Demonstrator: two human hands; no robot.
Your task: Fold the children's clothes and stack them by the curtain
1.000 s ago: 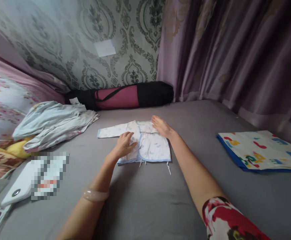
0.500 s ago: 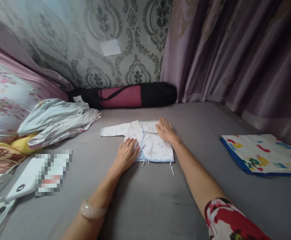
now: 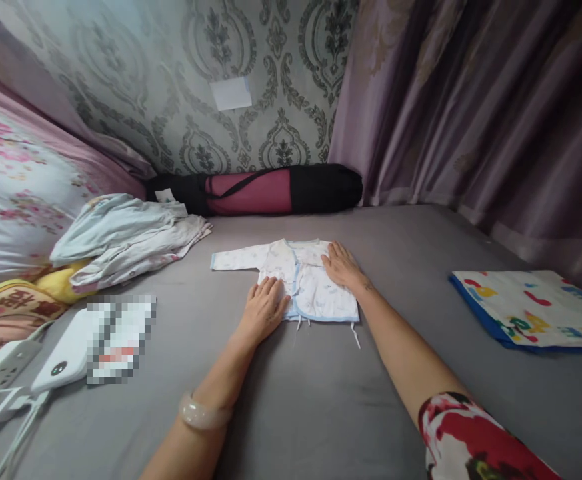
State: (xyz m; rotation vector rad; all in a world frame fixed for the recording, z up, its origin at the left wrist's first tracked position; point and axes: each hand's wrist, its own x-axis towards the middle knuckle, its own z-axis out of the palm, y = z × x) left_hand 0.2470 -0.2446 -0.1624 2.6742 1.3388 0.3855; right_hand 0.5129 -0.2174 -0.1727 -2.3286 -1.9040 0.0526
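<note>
A small white baby shirt (image 3: pixel 321 290) with light blue trim lies on the grey sheet (image 3: pixel 291 400). Its left-side sleeve stretches out flat toward the left, while the right-side sleeve seems folded inward across the chest. White ties hang from the lower hem. My left hand (image 3: pixel 265 308) rests on the shirt's lower left edge, fingers spread. Near the right shoulder, my right hand (image 3: pixel 343 267) lies flat on the cloth with its fingers extended. Neither hand grips anything.
A black and maroon long bag (image 3: pixel 251 192) lies along the wall. At left are crumpled clothes (image 3: pixel 125 237), a floral pillow (image 3: pixel 11 193), a power strip (image 3: pixel 5 367) and a white power bank (image 3: pixel 71 347) with cables. A folded lettered cloth (image 3: pixel 535 310) lies at right.
The whole view has shifted slightly, so everything appears a little further right. Both hands stay on the shirt in nearly the same places.
</note>
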